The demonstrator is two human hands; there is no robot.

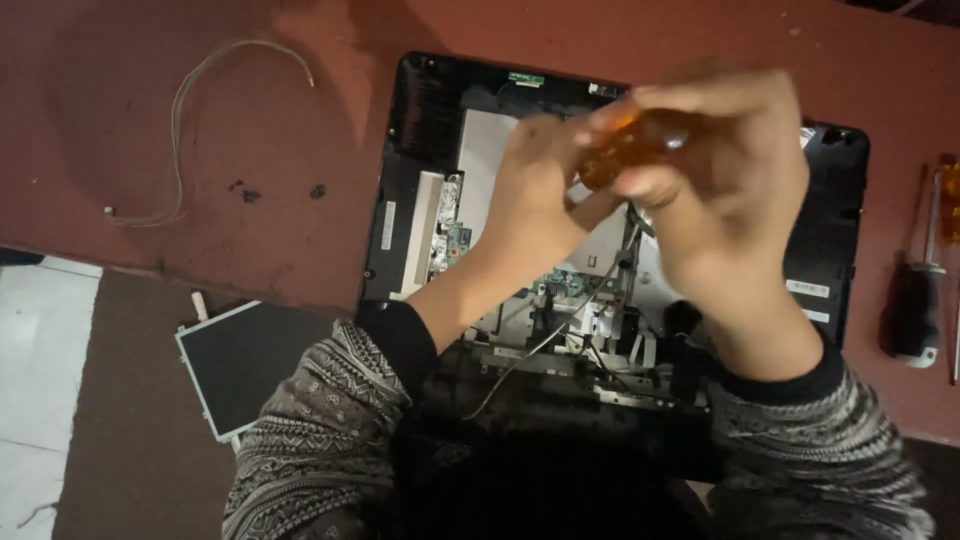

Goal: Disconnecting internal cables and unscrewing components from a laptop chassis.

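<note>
An opened black laptop chassis (410,190) lies on a reddish-brown table (250,130), with circuit boards, metal shielding and loose cables exposed. My right hand (730,190) is closed around the amber handle of a screwdriver (640,140) held over the middle of the chassis. My left hand (535,190) presses against the same handle from the left, fingers curled on it. The screwdriver's shaft (640,222) points down toward the board; its tip is hidden among the parts. Both arms wear patterned knit sleeves.
A thin pale cable (180,130) curls on the table at the left, near a few small dark screws (245,190). A black-handled screwdriver (915,300) and another amber-handled tool (950,200) lie at the right edge. A detached flat screen panel (240,365) sits below the table edge.
</note>
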